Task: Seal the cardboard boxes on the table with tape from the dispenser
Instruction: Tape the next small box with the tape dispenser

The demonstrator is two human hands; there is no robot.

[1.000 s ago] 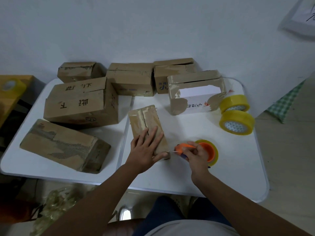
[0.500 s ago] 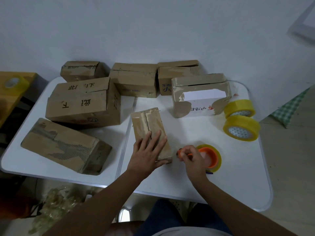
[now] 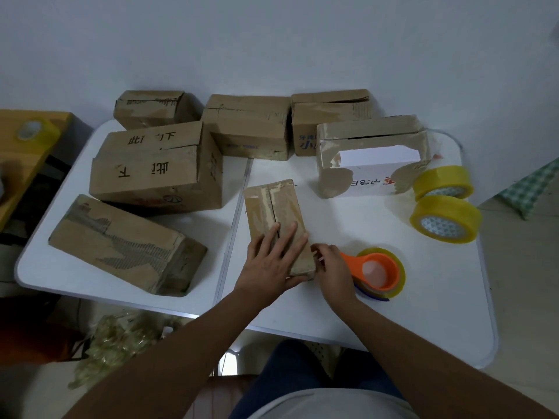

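The small cardboard box (image 3: 276,213) is laid lengthwise at the middle of the white table (image 3: 423,313), its two top flaps met along a dark centre seam, old pale tape residue streaked down both sides of that seam. Its near end is pinned by the left hand (image 3: 272,261), fingers stretched flat across the top. The right hand (image 3: 332,267) is pressed up against the box's near right corner, fingers curled there; whether a tape end is pinched cannot be told. Just beside that hand the orange tape dispenser (image 3: 375,272) is seen lying on the table, a yellowish roll loaded in it. Further right, two yellow tape rolls (image 3: 444,219) are stacked near the table's edge, with a torn white-and-brown box (image 3: 372,158) behind them. On the left a large box with black characters (image 3: 157,170) is set behind a scuffed long box (image 3: 121,243), and three more boxes (image 3: 251,125) are lined up along the plain pale wall (image 3: 272,40). Beyond the table's left edge a yellow-brown surface with another tape roll (image 3: 33,131) is glimpsed, and crumpled clear plastic (image 3: 115,343) is spotted on the floor below. A green checked cloth (image 3: 535,189) is visible at far right.
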